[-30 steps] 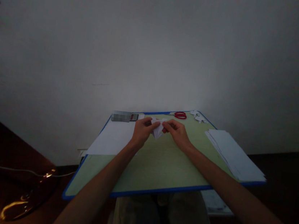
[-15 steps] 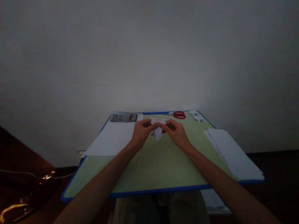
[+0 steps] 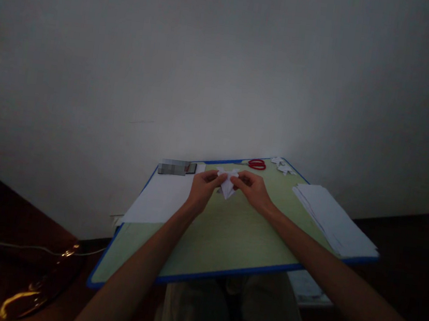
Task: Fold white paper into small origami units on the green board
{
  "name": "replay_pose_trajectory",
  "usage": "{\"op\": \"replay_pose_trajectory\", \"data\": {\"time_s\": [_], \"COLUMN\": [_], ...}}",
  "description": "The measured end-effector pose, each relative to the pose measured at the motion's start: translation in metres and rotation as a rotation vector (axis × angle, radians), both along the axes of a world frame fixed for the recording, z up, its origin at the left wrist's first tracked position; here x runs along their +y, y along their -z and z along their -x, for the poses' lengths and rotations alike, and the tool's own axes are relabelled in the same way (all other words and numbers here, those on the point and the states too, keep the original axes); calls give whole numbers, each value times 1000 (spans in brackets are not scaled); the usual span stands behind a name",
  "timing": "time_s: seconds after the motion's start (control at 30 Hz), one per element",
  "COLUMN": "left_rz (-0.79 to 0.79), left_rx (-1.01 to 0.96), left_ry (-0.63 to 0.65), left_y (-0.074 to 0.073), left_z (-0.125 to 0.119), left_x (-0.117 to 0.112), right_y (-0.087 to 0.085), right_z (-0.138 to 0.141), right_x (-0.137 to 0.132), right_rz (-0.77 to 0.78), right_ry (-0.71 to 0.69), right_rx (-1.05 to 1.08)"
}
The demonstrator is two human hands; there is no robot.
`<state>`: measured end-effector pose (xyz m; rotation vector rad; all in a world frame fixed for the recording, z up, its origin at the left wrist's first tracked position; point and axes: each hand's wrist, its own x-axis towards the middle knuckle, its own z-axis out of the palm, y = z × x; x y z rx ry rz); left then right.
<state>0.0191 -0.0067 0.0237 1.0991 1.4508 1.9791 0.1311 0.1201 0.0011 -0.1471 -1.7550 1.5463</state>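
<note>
A small piece of folded white paper (image 3: pixel 228 187) with a point toward me is held over the middle of the table. My left hand (image 3: pixel 204 186) pinches its left side, thumb on the near face. On the opposite side my right hand (image 3: pixel 252 187) grips it the same way, fingers partly hidden behind the paper. Both thumbs lie close together near the paper's centre. Beyond my right hand rest red-handled scissors (image 3: pixel 256 164), and several folded white paper pieces (image 3: pixel 284 167) lie at the far right corner.
The green table (image 3: pixel 227 245) has a blue edge and stands by a grey wall (image 3: pixel 226 68). At right lies a stack of white paper (image 3: pixel 334 219); at left, a white sheet (image 3: pixel 158 203) under a phone-like dark device (image 3: pixel 191 168). A white cable (image 3: pixel 24 247) runs at lower left.
My thumbs have moved slightly apart on the folded paper, showing more of its middle. Both hands still hold it in nearly the same place.
</note>
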Motion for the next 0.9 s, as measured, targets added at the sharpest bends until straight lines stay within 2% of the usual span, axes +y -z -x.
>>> {"op": "replay_pose_trajectory", "data": {"time_s": [0.3,0.5,0.73,0.9], "left_rz": [14,21,35,17], "left_rx": [-47,-53,-47,20], "left_ry": [-6,-41,-23,-115], "left_y": [5,4,5,0], "left_z": [6,6,6,1], "left_x": [3,2,3,2], "right_y": [2,2,2,2], "right_z": [0,0,1,3], "right_x": [2,0,-1,-5], "right_rz": [-13,-3,-18,3], "right_ry": [-5,-23,-19,-16], "right_rx": [-3,3,3,6]}}
